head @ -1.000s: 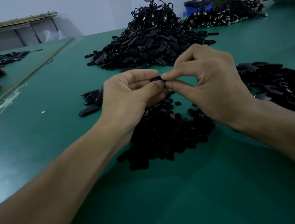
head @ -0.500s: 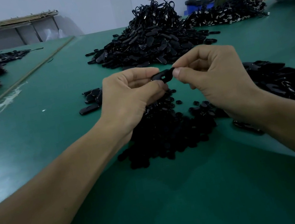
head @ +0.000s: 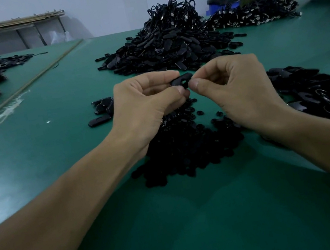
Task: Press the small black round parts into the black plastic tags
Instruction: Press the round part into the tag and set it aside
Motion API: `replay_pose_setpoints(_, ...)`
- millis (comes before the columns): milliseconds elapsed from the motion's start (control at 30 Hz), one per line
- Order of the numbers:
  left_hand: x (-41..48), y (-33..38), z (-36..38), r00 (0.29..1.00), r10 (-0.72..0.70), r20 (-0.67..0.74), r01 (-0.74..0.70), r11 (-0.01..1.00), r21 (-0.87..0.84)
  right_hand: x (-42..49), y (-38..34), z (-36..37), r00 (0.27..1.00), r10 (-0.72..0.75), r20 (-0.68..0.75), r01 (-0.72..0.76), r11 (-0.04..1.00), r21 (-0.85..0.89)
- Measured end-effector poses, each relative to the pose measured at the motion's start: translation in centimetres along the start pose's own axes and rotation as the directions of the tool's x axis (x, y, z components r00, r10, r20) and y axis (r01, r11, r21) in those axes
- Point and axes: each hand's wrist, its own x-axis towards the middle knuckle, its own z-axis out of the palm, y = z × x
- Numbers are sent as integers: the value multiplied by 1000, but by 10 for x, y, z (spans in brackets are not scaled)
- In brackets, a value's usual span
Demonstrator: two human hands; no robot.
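At the centre of the frame, a person's left hand (head: 147, 103) pinches one black plastic tag (head: 181, 80) between thumb and curled fingers, while the right hand (head: 234, 88) closes its thumb and forefinger on the tag's right end; whether a round part sits between those fingertips cannot be told. Just below the hands, a heap of small black round parts (head: 188, 147) lies on the green tabletop (head: 187, 220), with loose tags (head: 319, 93) at the right edge and a few more tags (head: 100, 112) left of the left hand. A tall pile of tags (head: 167, 40) rises at upper centre.
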Motion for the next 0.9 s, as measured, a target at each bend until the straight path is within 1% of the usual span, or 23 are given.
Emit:
replay_pose_setpoints(133,0,1,0,1000,5,1,-5,1000,-7,2,-1,2,998,27,51,-27,1000,9)
replay_pose_setpoints(300,0,0,1,1000,23,-5,-23,1000,-10,2,-3,1,996,46,73,-47,999,19)
replay_pose_setpoints(533,0,0,1,1000,26,-3,-26,999,-25,-1,-7,2,999,0,54,2,1000,-30)
replay_pose_setpoints(700,1,0,0,999,-25,21,27,996,-89,-3,-11,3,999,-31,16,31,998,-59)
replay_pose_setpoints(800,2,1,1,994,-84,76,97,979,-178,-2,-13,2,999,-10,-37,10,1000,3)
replay_pose_setpoints(900,3,0,2,987,-126,99,146,962,-232,-1,-13,0,998,23,-66,-19,998,67)
